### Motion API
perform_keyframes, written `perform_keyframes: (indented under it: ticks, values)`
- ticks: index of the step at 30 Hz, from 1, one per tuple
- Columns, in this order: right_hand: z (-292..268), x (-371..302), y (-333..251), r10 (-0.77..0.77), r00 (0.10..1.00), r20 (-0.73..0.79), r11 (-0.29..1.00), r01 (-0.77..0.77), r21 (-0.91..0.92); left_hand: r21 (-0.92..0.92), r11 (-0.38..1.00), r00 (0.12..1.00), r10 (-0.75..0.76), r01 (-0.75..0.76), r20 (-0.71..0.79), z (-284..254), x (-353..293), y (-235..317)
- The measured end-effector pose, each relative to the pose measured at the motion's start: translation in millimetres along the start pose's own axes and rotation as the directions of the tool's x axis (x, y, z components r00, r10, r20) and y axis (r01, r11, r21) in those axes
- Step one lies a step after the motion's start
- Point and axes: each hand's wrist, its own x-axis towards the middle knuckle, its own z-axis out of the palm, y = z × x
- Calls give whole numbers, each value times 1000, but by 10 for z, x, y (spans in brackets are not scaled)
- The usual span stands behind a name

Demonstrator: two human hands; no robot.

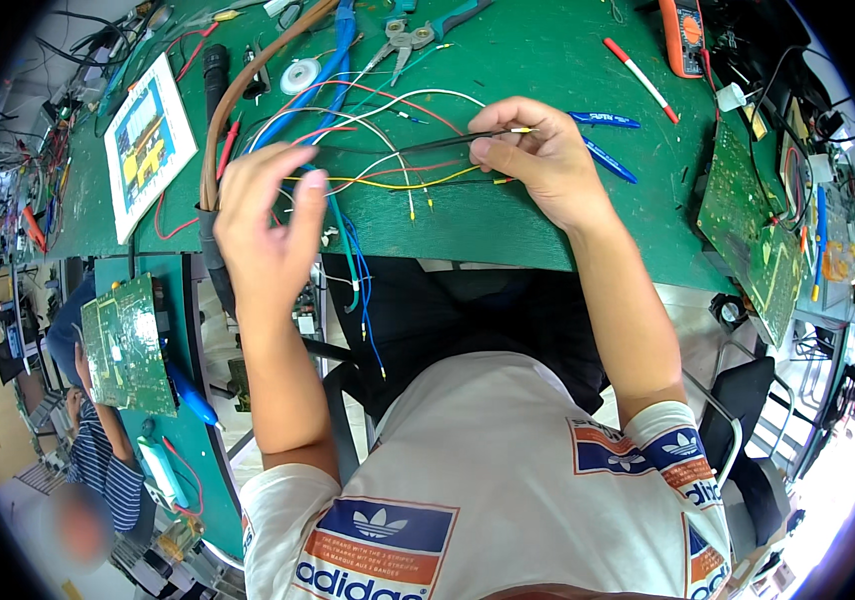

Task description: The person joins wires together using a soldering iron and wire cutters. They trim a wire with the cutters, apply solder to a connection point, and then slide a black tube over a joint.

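Observation:
My right hand (550, 165) is over the green workbench, thumb and forefinger pinched on a black wire (413, 148) whose light-tipped end sticks out past the fingers. At the left, my left hand (266, 225) has its thumb apart from its fingers, beside the bundle where the wires fan out. Red, white, green and blue loose wires spread between the hands, many with small metal tips. A yellow wire (388, 187) runs just below the black one. Some blue wires (366, 300) hang over the bench's front edge.
Pliers (410, 40), a white tape roll (300, 76) and a brown cable (248, 85) lie beyond the wires. Right of my right hand are a blue-handled tool (608, 158), a red-and-white marker (642, 80), an orange multimeter (686, 38) and a circuit board (748, 235). Another person sits left.

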Motion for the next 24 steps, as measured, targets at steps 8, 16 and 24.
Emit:
perform_keyframes:
  ticks: [8,16,24]
  values:
    - [-30,-23,-37,-19,1000,-26,1000,18,-16,47,970,953,223,-237,206,434,197,-16]
    - [-127,-8,-9,-139,985,-106,988,144,46,35,970,956,233,-242,176,445,215,-35]
    - [-578,-273,-269,-220,935,-277,964,252,82,56,973,958,211,-225,196,462,213,-65]
